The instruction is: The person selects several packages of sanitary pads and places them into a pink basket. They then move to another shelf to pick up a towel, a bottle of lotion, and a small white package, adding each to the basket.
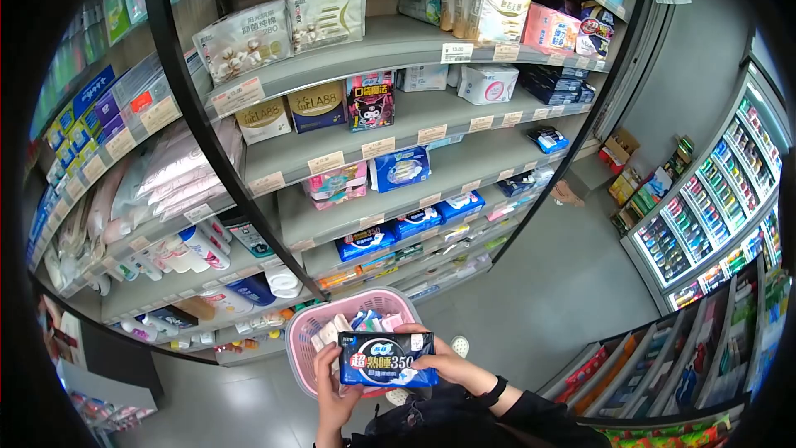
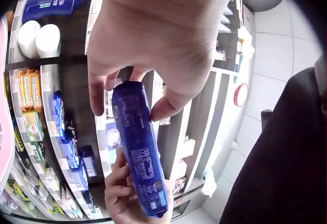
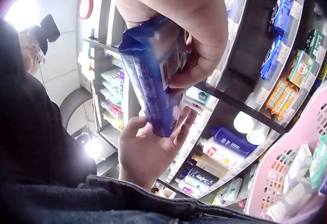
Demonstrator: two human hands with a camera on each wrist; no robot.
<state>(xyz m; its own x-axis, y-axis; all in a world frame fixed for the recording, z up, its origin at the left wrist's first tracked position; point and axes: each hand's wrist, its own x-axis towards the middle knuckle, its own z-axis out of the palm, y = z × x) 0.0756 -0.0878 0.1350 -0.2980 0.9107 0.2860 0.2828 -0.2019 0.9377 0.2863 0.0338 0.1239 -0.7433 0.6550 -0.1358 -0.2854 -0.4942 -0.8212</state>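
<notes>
A dark blue and black pack of sanitary pads (image 1: 388,359), marked 350, is held by both hands above the basket, its printed front facing up in the head view. My left hand (image 1: 335,392) grips its left end, thumb and fingers on opposite sides in the left wrist view. The right hand (image 1: 448,365) holds the other end, with the thumb over the front. Its fingers curl round the pack (image 3: 148,81) in the right wrist view, beside a white label. Below the pack, a pink basket (image 1: 300,313) contains several wrapped packs, partly hidden by it.
Tall shelves (image 1: 464,153) with price tags and packaged goods stand in front. Several blue packs (image 1: 414,222) lie on a lower shelf. A drinks cooler (image 1: 705,191) stands at the right, with a slanted goods rack (image 1: 663,357) nearer me. Grey floor (image 1: 518,282) runs between them.
</notes>
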